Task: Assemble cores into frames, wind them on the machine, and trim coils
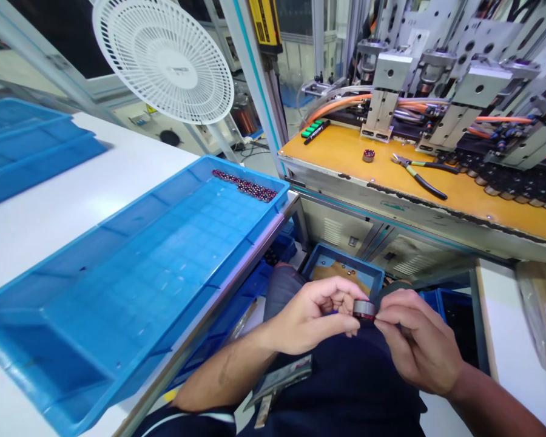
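Above my lap, a small round motor stator (364,308) with a grey metal band and dark red edges sits between my hands. My left hand (318,312) grips it from the left, thumb below and fingers behind. At its right edge, the thumb and forefinger of my right hand (418,337) are pinched together against the rim. Whether a thin wire lies between those fingertips is too small to tell. Below the hands is a blue bin (316,258) with brown cardboard and a few small bits in it.
On my left, a long blue tray (164,243) holds rows of stators (246,184) at its far end. The orange bench (341,152) ahead carries cutting pliers (421,173), one stator (368,155), a black marker (316,132) and machine clamps (382,97). A white fan (168,67) stands behind.
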A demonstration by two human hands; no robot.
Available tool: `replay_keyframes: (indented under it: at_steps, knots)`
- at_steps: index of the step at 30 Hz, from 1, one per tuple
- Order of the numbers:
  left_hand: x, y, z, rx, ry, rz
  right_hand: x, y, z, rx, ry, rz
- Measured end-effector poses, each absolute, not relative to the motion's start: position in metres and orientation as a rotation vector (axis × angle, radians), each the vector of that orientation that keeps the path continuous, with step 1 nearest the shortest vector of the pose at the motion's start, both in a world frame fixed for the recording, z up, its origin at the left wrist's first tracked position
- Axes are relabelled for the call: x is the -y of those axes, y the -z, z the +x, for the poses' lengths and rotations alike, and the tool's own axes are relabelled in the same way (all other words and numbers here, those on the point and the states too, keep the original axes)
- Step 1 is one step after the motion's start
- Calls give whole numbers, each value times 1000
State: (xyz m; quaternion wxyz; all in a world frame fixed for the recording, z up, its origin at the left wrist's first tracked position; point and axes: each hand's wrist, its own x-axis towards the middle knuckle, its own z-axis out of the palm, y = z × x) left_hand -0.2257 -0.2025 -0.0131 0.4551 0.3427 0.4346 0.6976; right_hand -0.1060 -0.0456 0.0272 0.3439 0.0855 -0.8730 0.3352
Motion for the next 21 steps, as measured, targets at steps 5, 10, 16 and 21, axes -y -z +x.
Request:
replay_keyframes:
  at_steps: [5, 10, 16, 21]
  knots:
    - [202, 14, -221, -1019, -1844, 856, 48, -24, -105, 2279, -752, 161]
    - [197, 12, -219, -809, -2017, 865, 47, -19, -101, 2321, -763, 114]
    - [192, 17, -218, -553, -1996, 673, 44, -25, -101, 2309, -742, 325]
    - [193, 15, -225, -725, -1609, 657, 49, -32, -98, 2371, -755, 284]
